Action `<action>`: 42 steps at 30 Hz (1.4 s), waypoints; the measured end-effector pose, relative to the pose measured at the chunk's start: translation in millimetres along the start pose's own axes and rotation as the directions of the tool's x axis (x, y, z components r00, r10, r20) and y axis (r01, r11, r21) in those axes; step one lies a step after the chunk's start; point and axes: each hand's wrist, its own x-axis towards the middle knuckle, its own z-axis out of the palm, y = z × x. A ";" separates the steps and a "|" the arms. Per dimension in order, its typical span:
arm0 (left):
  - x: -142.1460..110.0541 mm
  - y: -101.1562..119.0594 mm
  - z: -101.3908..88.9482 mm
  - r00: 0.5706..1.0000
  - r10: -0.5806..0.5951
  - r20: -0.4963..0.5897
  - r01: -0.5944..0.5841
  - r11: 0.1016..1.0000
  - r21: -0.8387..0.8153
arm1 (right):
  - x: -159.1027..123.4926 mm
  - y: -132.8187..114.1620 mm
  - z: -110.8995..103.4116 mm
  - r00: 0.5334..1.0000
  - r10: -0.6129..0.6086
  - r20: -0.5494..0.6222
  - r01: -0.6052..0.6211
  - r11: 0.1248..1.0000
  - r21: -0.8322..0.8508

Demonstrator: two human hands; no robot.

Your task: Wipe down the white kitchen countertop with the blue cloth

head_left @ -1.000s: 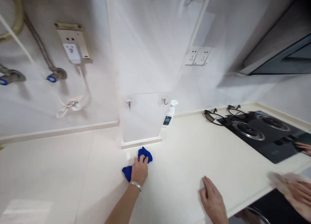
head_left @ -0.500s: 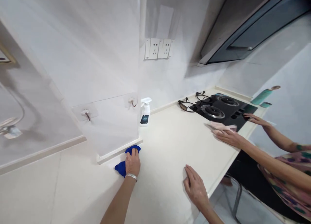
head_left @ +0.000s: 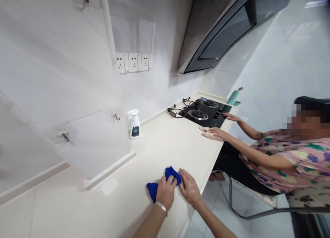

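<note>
A crumpled blue cloth [head_left: 152, 191] lies on the white countertop [head_left: 123, 200] under my left hand [head_left: 165, 192], which wears a silver bracelet. My left fingers are closed over the cloth, and its ends stick out on both sides. Right beside it, my right hand [head_left: 190, 189] rests on the counter with its fingers stretched out. Its fingertips come up to the cloth's right edge; whether they touch it I cannot tell. There is nothing visible in my right hand.
A white spray bottle [head_left: 134, 125] stands by the wall. Farther along are a black gas stove [head_left: 206, 111], two pan supports [head_left: 176, 111] and a green canister [head_left: 233, 97]. A seated person [head_left: 278, 159] holds a pale pink cloth [head_left: 212, 135] on the counter. A range hood [head_left: 221, 35] hangs above.
My left hand has moved the blue cloth away from the wall ledge, rightward to my right hand. My view has turned right. The other person's pink cloth is now flatter on the counter.
</note>
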 end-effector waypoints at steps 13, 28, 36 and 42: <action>-157.6 -75.9 -60.6 0.963 -0.269 0.021 0.261 0.948 0.183 | -3.0 -1.7 3.2 0.995 -0.019 -0.097 0.024 0.999 0.048; -157.6 -196.9 -92.8 0.290 -0.729 -0.620 0.723 0.592 -0.357 | -6.1 5.9 11.0 0.990 -0.074 -0.119 0.071 0.997 -0.023; -90.4 -207.2 -71.5 0.529 -0.611 -0.590 0.636 0.745 -0.202 | -6.7 5.1 6.0 0.997 -0.042 -0.057 0.040 0.999 -0.034; -62.5 -215.8 -52.5 0.683 -0.509 -0.524 0.560 0.825 -0.071 | -7.2 3.5 1.1 1.000 -0.005 0.001 0.005 1.000 -0.001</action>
